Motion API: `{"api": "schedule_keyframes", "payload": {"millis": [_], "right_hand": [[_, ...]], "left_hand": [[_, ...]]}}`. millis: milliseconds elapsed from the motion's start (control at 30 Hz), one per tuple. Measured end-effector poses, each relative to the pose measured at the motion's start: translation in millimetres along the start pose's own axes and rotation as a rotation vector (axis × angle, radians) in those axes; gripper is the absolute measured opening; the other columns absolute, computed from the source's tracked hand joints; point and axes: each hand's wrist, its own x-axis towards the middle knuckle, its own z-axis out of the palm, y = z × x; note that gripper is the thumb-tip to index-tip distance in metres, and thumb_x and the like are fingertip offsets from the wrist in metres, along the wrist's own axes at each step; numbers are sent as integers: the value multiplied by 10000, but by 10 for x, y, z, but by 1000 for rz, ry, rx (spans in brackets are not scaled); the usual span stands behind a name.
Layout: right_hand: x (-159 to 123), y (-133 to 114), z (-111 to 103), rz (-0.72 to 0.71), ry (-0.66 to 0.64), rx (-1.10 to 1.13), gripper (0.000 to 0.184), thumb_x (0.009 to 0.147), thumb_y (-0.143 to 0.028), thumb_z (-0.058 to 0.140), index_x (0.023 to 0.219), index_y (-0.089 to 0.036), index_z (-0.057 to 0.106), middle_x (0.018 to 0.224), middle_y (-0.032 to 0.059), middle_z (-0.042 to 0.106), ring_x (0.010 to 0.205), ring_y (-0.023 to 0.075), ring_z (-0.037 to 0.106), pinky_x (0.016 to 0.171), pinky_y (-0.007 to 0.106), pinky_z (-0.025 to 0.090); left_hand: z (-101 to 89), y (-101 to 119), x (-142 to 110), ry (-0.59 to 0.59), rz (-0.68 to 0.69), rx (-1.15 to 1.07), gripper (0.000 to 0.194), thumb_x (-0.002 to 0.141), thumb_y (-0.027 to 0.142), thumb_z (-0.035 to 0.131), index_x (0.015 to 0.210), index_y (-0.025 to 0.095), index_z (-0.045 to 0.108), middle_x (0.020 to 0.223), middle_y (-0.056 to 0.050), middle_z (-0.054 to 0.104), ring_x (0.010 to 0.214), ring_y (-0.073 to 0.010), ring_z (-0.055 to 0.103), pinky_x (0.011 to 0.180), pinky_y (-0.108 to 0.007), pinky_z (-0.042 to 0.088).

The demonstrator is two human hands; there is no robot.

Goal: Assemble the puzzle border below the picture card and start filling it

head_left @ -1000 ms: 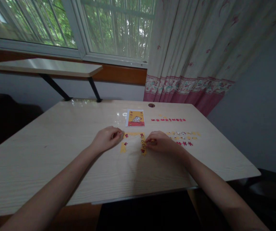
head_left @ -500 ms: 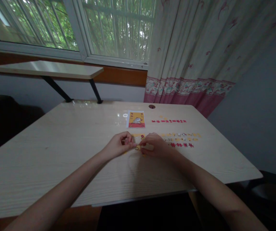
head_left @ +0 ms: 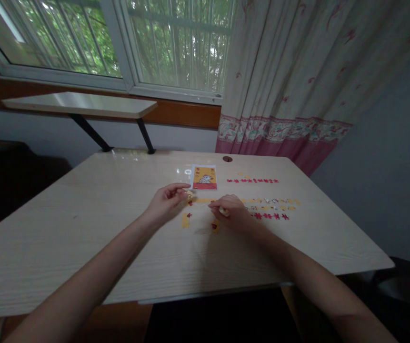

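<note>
My left hand (head_left: 165,202) is raised over the table, its fingers pinching a small yellowish jigsaw puzzle piece (head_left: 190,194). My right hand (head_left: 234,212) is closed around another pale puzzle piece (head_left: 224,211), partly hidden by the fingers. Between and below the hands lie a few joined yellow pieces (head_left: 185,220) and a yellow piece with a dark red mark (head_left: 215,226). A strip of yellow pieces (head_left: 205,200) runs between the two hands. Just beyond them lies a picture card (head_left: 205,178) showing a white animal on yellow and red.
Rows of yellow and white puzzle pieces (head_left: 272,202) and red pieces (head_left: 275,216) lie right of my right hand. Another red row (head_left: 253,180) is farther back. A raised shelf (head_left: 83,104) stands at the back left of the table (head_left: 112,190); a curtain (head_left: 279,95) hangs behind.
My hands were together over the pieces and have moved apart, the left one going left and away from me. A puzzle piece now shows in each. The view has shifted slightly.
</note>
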Motion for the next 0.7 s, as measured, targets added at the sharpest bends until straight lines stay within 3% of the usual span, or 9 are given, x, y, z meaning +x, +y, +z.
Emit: {"api": "schedule_keyframes", "payload": {"millis": [100, 200, 267, 400, 467, 700], "right_hand": [[-14, 27, -9, 17, -15, -8, 124, 870, -230, 554, 830, -197, 666, 766, 32, 707, 705, 137, 611, 706, 281, 408], [-26, 52, -16, 41, -35, -26, 104, 857, -213, 569, 820, -197, 664, 750, 22, 704, 689, 135, 607, 702, 279, 400], [-33, 68, -12, 52, -50, -36, 91, 849, -204, 578, 822, -194, 665, 758, 21, 708, 694, 136, 611, 701, 277, 397], [-45, 99, 0, 91, -83, -64, 92, 849, -199, 578, 824, -196, 667, 788, 25, 716, 729, 142, 625, 723, 283, 396], [-46, 110, 0, 104, -91, -69, 87, 846, -200, 583, 829, -195, 668, 810, 28, 721, 743, 146, 629, 732, 287, 396], [-39, 108, -13, 112, -118, -70, 75, 835, -204, 598, 826, -201, 672, 792, 20, 721, 736, 142, 620, 722, 279, 389]], "left_hand": [[-112, 32, 67, 123, -17, 70, 236, 630, 243, 764, 831, 141, 691, 629, -5, 610, 503, -82, 466, 449, -210, 334], [-181, 41, 77, 119, -72, 107, 223, 627, 268, 757, 802, 143, 699, 597, -6, 603, 496, -87, 454, 443, -216, 298], [-245, 56, 59, 2, -141, 141, 250, 632, 302, 747, 816, 141, 694, 618, -14, 617, 510, -90, 467, 458, -213, 294], [-428, 89, 17, -405, -283, 330, 330, 621, 332, 743, 878, 148, 648, 611, 17, 615, 467, -67, 426, 462, -192, 251], [-492, 88, 7, -524, -299, 397, 322, 607, 323, 746, 840, 160, 594, 624, 27, 620, 502, -80, 464, 492, -190, 289], [-495, 54, -2, -651, -239, 525, 303, 603, 335, 737, 713, 171, 508, 608, 64, 500, 565, -93, 454, 542, -200, 347]]}}
